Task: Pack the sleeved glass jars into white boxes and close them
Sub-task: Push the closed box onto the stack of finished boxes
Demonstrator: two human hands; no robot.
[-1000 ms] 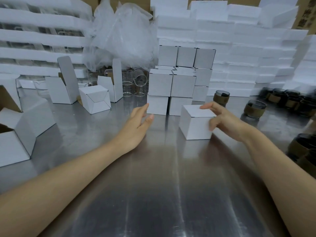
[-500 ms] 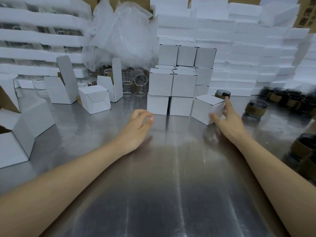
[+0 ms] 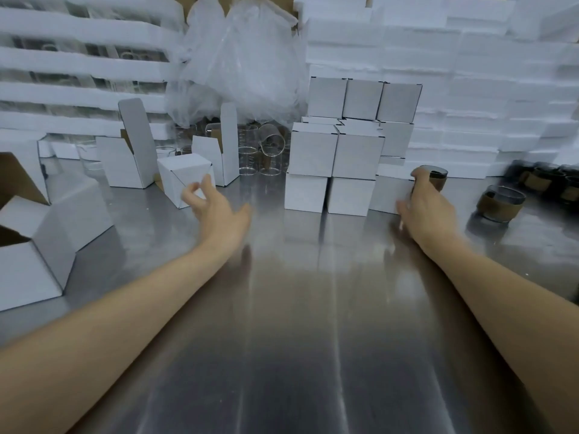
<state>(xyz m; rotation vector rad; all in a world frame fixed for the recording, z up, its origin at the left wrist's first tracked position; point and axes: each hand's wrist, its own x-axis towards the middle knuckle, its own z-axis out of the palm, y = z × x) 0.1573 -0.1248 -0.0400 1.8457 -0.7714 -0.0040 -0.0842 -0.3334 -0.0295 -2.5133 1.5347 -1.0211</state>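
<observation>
The right hand (image 3: 427, 203) is at the sleeved jar (image 3: 437, 180) beside the stacked white boxes (image 3: 332, 151); whether it grips, I cannot tell. It is best to clasp the sleeve, not the rim, while the empty, loosely spread left hand (image 3: 216, 205) takes the tilted box (image 3: 185, 178).

no text, label or number can be read.

Sleeved jar (image 3: 438, 181) half behind right hand (image 3: 429, 211); far-right jars (image 3: 540, 180) blurred
</observation>
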